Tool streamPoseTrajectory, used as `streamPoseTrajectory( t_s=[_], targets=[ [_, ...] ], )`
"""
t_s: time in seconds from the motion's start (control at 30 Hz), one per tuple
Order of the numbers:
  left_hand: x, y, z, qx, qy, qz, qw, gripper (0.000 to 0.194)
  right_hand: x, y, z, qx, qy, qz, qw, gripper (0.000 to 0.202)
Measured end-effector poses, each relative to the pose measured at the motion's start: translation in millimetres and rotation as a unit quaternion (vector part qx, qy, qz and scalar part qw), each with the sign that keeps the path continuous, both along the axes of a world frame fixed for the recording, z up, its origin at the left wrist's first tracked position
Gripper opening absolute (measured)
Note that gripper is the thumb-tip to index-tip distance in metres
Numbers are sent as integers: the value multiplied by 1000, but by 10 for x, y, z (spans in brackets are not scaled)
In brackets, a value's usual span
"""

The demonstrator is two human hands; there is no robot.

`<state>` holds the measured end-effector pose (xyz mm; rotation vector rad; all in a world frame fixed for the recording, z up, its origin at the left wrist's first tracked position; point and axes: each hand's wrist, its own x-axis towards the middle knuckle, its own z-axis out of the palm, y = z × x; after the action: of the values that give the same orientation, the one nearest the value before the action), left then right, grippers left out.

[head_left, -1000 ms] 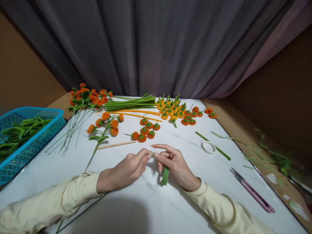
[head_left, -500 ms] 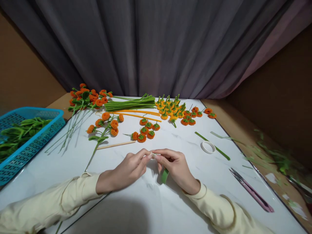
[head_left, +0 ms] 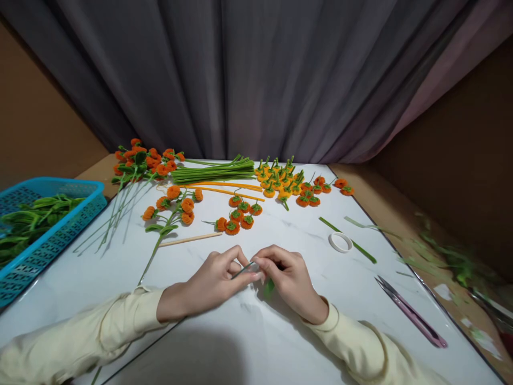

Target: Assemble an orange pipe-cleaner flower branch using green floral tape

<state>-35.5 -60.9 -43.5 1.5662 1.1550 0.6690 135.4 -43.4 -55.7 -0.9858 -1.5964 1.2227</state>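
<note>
Over the middle of the white table, my left hand (head_left: 214,280) and my right hand (head_left: 286,280) meet at the fingertips. A thin dark-green wire stem (head_left: 242,269) runs from the left fingers, above the thumb, to the right fingertips. My left hand is closed on it. My right thumb and forefinger pinch at its end, and a strip of green tape (head_left: 269,289) hangs below the right fingers, partly hidden and blurred. Beyond the hands lie several orange fuzzy pumpkins (head_left: 236,215) with green tops. A wooden stick (head_left: 190,239) is close to the left knuckles.
A blue basket (head_left: 86,206) with green leaves stands left. A branch of orange pumpkins (head_left: 172,219), green pipe cleaners (head_left: 214,171) and yellow pumpkins (head_left: 284,179) lie further back. On the right are a white ring (head_left: 340,242), a green strip (head_left: 366,252) and pink thread snips (head_left: 417,318).
My fingertips were pressed together; now my left thumb is lower and the forefinger is bent up, with the green wire stem showing between the hands. The green tape has shifted slightly under my right hand.
</note>
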Motion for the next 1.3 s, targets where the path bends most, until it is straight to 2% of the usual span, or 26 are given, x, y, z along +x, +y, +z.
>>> streamPoseTrajectory(
  t_s=[0.13,0.27,0.4,0.5,0.57,0.6,0.67,0.73,0.8,0.87,0.97,1.1,1.3],
  targets=[
    [-26,1,62,37,67,-14,997,16,33,54,17,-35,31,-32,998,20],
    [-78,-33,58,166,163,-55,971,17,45,93,46,-68,67,-34,995,22],
    [-126,-61,-33,328,249,-106,905,26,30,87,58,-95,91,-12,991,24],
    [-133,-56,-58,444,303,-98,838,30,27,80,58,-109,103,7,989,24],
    [-124,-49,-34,487,292,-89,818,30,32,79,58,-116,113,16,987,23],
    [-116,-48,-13,482,270,-88,829,29,35,79,60,-119,117,19,986,23],
    [-95,-49,38,398,199,-87,891,26,41,80,67,-123,120,25,985,23],
    [-72,-53,84,244,110,-80,960,25,45,79,79,-131,124,33,983,24],
    [-50,-54,108,107,33,-66,992,26,49,74,95,-144,136,39,979,24],
    [-30,-50,103,43,-11,-52,998,28,50,65,112,-156,149,39,976,23],
    [-8,-46,57,6,-15,-25,1000,24,49,52,130,-164,154,28,974,22],
    [10,-65,23,10,-5,21,1000,23,38,55,129,-167,154,18,974,23],
    [28,-49,173,23,-53,-2,998,29,5,132,194,-153,168,28,974,23]
  ],
)
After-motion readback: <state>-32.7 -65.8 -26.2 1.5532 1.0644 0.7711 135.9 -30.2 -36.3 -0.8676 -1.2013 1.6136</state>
